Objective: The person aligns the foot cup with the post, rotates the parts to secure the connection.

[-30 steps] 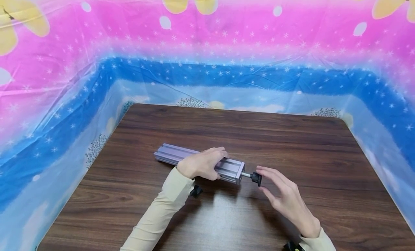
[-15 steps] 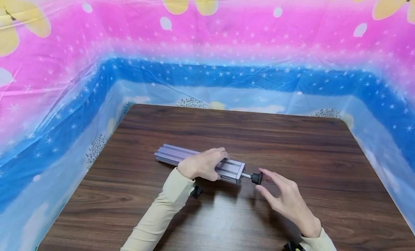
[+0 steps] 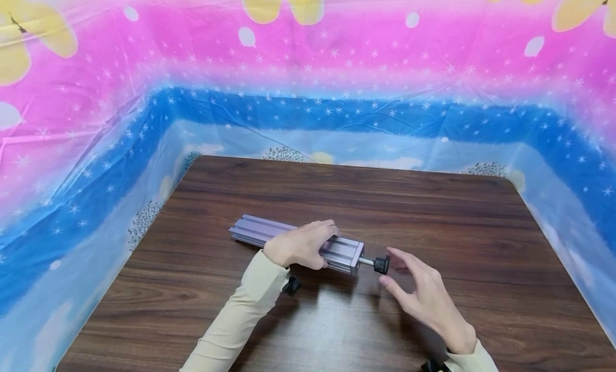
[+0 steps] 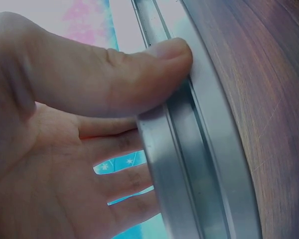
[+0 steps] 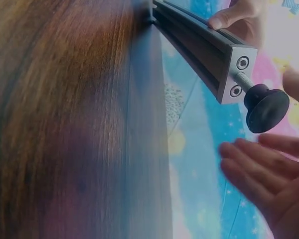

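A silver aluminium profile (image 3: 260,227) with long slots lies on the table. My left hand (image 3: 300,245) grips it near its right end; in the left wrist view the thumb (image 4: 164,52) presses along a slot of the profile (image 4: 207,164), the other fingers reaching behind. From the end plate (image 5: 237,67), held by two screws, a threaded stem sticks out with a black levelling foot (image 5: 268,110) on it. My right hand (image 3: 430,297) is beside the foot, thumb and fingers spread around it. In the right wrist view, gaps show between these fingers and the foot.
The dark wood-grain table (image 3: 192,201) has rounded far corners. A pink and blue printed cloth (image 3: 308,110) hangs around its back and sides. Black wrist-mounted devices show at the left wrist (image 3: 291,285) and the right wrist (image 3: 433,365).
My right thumb and fingers have shifted slightly about the levelling foot, which has turned a little. My left hand and the profile stay in place.
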`<act>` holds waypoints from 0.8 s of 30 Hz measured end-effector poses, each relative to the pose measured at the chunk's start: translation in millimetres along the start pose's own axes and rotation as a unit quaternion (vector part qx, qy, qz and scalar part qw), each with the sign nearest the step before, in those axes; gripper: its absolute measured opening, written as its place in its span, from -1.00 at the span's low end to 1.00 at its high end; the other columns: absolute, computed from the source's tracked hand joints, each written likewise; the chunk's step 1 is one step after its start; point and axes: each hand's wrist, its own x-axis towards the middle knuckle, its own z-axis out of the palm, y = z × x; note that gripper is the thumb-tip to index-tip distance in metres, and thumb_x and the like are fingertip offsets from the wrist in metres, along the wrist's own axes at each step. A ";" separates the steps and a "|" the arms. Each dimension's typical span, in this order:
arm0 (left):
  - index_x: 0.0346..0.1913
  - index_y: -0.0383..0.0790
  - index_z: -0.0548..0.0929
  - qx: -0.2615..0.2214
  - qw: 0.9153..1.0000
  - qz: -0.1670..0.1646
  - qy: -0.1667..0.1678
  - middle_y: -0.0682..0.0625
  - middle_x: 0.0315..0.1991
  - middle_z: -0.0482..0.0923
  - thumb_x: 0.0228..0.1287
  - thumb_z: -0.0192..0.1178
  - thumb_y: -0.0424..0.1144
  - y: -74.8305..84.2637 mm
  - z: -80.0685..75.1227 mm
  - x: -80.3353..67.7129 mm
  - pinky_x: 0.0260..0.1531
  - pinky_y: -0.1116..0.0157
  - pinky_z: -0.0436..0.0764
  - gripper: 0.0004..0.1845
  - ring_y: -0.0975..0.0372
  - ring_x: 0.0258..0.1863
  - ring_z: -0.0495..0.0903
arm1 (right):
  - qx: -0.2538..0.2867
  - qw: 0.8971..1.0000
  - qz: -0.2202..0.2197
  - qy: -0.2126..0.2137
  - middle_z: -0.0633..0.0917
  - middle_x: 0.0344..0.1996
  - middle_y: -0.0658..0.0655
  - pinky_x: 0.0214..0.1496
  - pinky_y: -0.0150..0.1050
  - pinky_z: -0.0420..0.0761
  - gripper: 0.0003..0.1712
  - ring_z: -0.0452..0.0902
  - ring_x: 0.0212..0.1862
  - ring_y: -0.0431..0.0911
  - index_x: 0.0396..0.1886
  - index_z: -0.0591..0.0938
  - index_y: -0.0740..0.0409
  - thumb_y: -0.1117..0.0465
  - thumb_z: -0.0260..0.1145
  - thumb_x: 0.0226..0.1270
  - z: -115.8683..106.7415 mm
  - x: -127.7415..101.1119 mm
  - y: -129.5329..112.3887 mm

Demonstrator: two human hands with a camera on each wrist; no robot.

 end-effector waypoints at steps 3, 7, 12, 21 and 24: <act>0.15 -0.29 0.56 0.002 1.000 -0.001 -0.001 -0.02 -0.14 0.47 -0.01 0.38 -0.42 0.0 0.1 -0.2 -0.10 0.26 0.43 -0.45 0.20 -0.18 0.41 | 0.036 0.999 -0.038 0.002 0.67 0.17 0.12 0.13 -0.43 0.54 -0.13 0.65 0.07 -0.08 0.37 0.52 0.13 0.27 0.63 -0.02 -0.4 1.0 -0.1; 0.14 -0.29 0.56 0.002 1.000 0.001 0.000 -0.03 -0.14 0.47 -0.01 0.38 -0.42 -0.2 0.4 -0.1 -0.11 0.26 0.43 -0.44 0.19 -0.18 0.41 | 0.065 0.993 -0.101 0.021 0.66 0.15 0.21 0.29 -0.51 0.43 -0.30 0.59 0.17 -0.08 0.29 0.56 0.25 0.31 0.53 0.10 1.3 5.0 1.3; 0.11 -0.29 0.57 0.001 1.000 0.003 0.002 -0.03 -0.16 0.46 -0.03 0.38 -0.43 -0.6 0.9 0.5 -0.15 0.28 0.42 -0.47 0.20 -0.21 0.41 | 0.066 0.990 -0.121 0.040 0.70 0.06 0.20 0.28 -0.55 0.42 -0.45 0.65 0.06 -0.06 0.20 0.62 0.30 0.33 0.45 0.16 2.5 6.3 2.8; 0.10 -0.30 0.57 -0.004 1.000 0.004 0.004 -0.03 -0.15 0.46 -0.03 0.38 -0.46 -0.8 0.9 0.1 -0.16 0.28 0.43 -0.47 0.20 -0.20 0.40 | 0.031 0.996 -0.074 0.035 0.77 -0.05 0.07 0.10 -0.54 0.52 -0.27 0.73 -0.14 -0.09 0.25 0.62 0.18 0.36 0.57 -0.03 3.0 3.1 1.8; 0.10 -0.29 0.57 -0.002 1.000 0.003 0.005 -0.03 -0.14 0.46 -0.03 0.38 -0.45 -0.4 1.0 -0.6 -0.14 0.28 0.43 -0.48 0.20 -0.20 0.40 | 0.021 0.998 -0.049 0.025 0.79 -0.13 0.04 0.08 -0.53 0.54 -0.28 0.75 -0.17 -0.08 0.25 0.63 0.17 0.34 0.58 -0.01 3.1 1.6 1.5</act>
